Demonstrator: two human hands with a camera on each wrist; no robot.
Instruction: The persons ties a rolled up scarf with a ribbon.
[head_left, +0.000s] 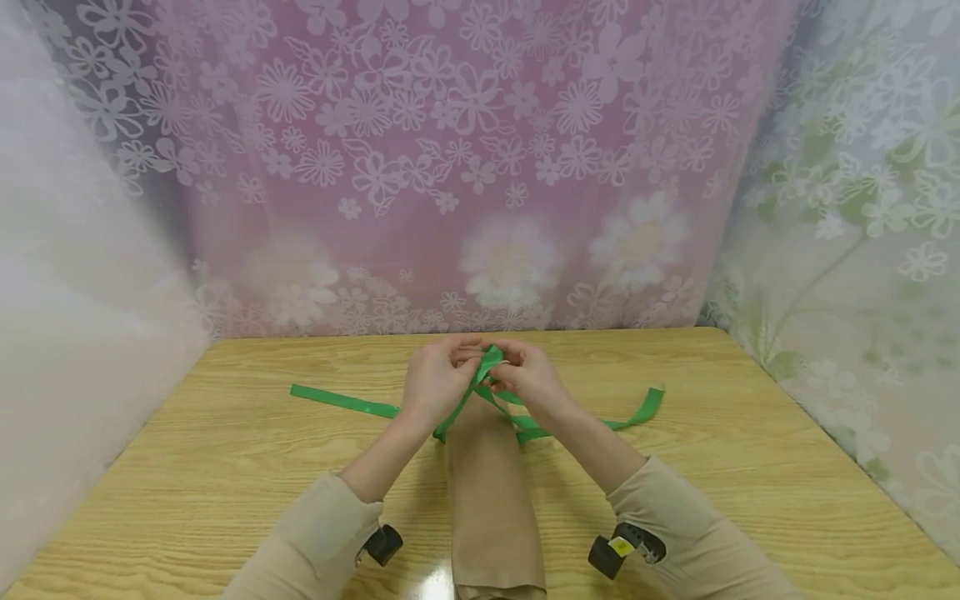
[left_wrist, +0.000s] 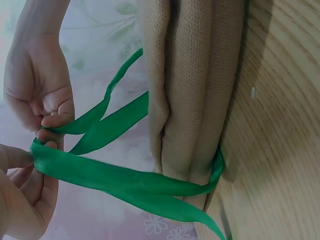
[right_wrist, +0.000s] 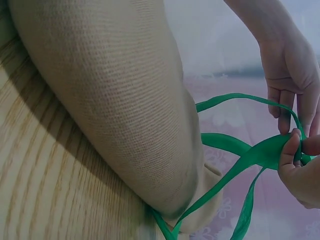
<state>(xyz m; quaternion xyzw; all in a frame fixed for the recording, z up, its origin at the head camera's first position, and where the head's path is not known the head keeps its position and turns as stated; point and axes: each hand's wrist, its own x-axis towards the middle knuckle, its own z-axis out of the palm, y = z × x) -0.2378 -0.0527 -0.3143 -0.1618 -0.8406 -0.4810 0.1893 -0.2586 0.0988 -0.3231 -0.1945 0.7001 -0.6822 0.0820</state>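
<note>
A rolled bundle of coarse tan cloth (head_left: 491,500) lies lengthwise on the table, its far end under both hands. Green ribbon (left_wrist: 115,175) passes around the bundle near that end and rises in strands to the fingers. My left hand (head_left: 438,379) pinches the ribbon between thumb and fingers. Close beside it, my right hand (head_left: 536,383) also pinches ribbon, and the fingertips of both hands nearly meet above the roll. In the right wrist view, strands of ribbon (right_wrist: 270,150) cross and gather at the fingers. Whether a knot sits there is hidden by the fingers.
One ribbon tail (head_left: 341,398) stretches left over the wood-grain table (head_left: 225,500), and another tail (head_left: 648,406) reaches right. Flower-patterned curtains (head_left: 480,167) stand behind the table and along its sides. Each sleeve carries a strapped black camera (head_left: 384,544).
</note>
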